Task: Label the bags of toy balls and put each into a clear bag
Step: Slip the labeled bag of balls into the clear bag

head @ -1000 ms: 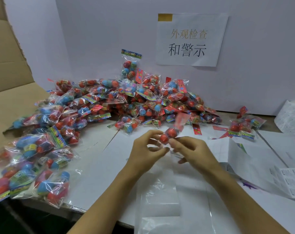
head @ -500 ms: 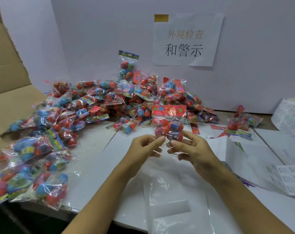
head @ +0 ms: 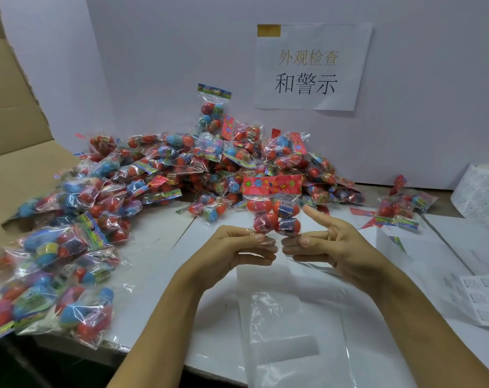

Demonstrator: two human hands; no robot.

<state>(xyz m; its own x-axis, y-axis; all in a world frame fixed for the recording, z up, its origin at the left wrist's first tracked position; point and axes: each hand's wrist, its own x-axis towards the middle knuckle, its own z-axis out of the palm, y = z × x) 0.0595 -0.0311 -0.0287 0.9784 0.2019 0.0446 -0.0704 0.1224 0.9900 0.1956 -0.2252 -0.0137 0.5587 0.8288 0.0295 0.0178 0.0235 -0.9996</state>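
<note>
Both the left hand (head: 237,247) and right hand (head: 330,242) pinch the light, crinkly, slippery toy-ball bag (head: 274,208) by its lower edge; gripping the stiffer header card appears more secure.

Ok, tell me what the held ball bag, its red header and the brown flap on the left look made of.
Held ball bag: thin clear plastic film, glossy; it crinkles and glints, and the balls show through.
Red header: looks like printed card or paper, matte, with a flower pattern; could be printed film.
Brown flap: corrugated cardboard by its look, dull brown with a ragged torn edge.
</note>
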